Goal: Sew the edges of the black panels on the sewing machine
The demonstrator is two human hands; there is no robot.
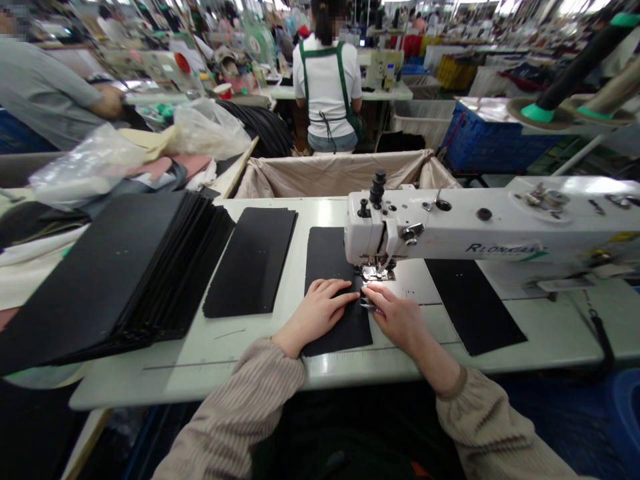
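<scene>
A black panel [337,333] lies on the pale table, its right edge by the lit presser foot [376,272] of a white sewing machine [450,223]. My left hand [320,310] rests flat on this panel with its fingers spread and nothing held. Just right of the panel's edge, below the presser foot, my right hand [397,317] is closed around small metal snips [367,304], whose blades point left toward the panel. The fingertips of both hands are close together, a narrow gap between them.
Left stand a thick stack of black panels [110,267] and a smaller pile [253,260]. Another black panel [473,307] lies under the machine arm. Behind the table is a cloth-lined bin [340,173]; a person [327,87] in a green apron is beyond it.
</scene>
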